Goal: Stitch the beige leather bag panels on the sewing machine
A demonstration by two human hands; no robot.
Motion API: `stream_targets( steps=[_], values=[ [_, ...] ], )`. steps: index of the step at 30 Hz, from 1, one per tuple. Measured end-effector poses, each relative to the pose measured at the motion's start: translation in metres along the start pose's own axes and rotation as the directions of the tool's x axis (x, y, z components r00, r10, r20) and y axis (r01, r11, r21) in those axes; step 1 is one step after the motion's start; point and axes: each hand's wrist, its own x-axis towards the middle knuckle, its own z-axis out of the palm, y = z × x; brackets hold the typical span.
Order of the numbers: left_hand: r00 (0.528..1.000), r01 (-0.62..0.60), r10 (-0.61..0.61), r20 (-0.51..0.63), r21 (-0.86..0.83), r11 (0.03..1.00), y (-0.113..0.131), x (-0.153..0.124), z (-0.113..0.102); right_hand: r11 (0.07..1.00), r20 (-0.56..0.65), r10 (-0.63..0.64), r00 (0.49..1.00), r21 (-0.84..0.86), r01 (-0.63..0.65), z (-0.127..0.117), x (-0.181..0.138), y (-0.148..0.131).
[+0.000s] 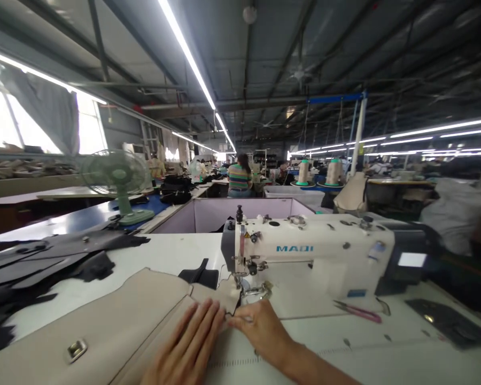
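1. The left hand lies flat and open, fingers spread, pressing on the beige panel at 6 o'clock.
2. The right hand pinches the panel's edge, fingertips narrowed, just below the presser foot.
3. The panel runs from 8 o'clock up to the needle of the sewing machine, which stands at centre; a metal clasp sits on it at 7 o'clock.
4. Dark cut pieces lie at 9 o'clock.
5. Pink snips rest at 4 o'clock on the table.
6. A green fan stands at 10 o'clock.
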Motion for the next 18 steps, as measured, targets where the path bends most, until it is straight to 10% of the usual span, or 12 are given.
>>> stream_targets(
  steps=[5, 11, 18],
  values=[
    [0.995, -0.084, 0.072, -0.075, -0.168, 0.982, -0.017, -0.014, 0.023, 0.996, -0.027, -0.054, 0.998, -0.073, 0.051, 0.008, -0.006, 0.0],
    [0.97, 0.177, -0.232, -0.073, -0.441, 0.88, -0.007, -0.006, 0.026, 0.955, -0.224, -0.181, 0.958, -0.273, 0.116, 0.009, -0.005, -0.006],
    [0.987, 0.049, -0.108, -0.116, -0.428, 0.903, -0.012, 0.015, 0.013, 0.835, -0.004, -0.412, 0.911, -0.402, 0.375, 0.017, -0.007, 0.007]
  ],
)
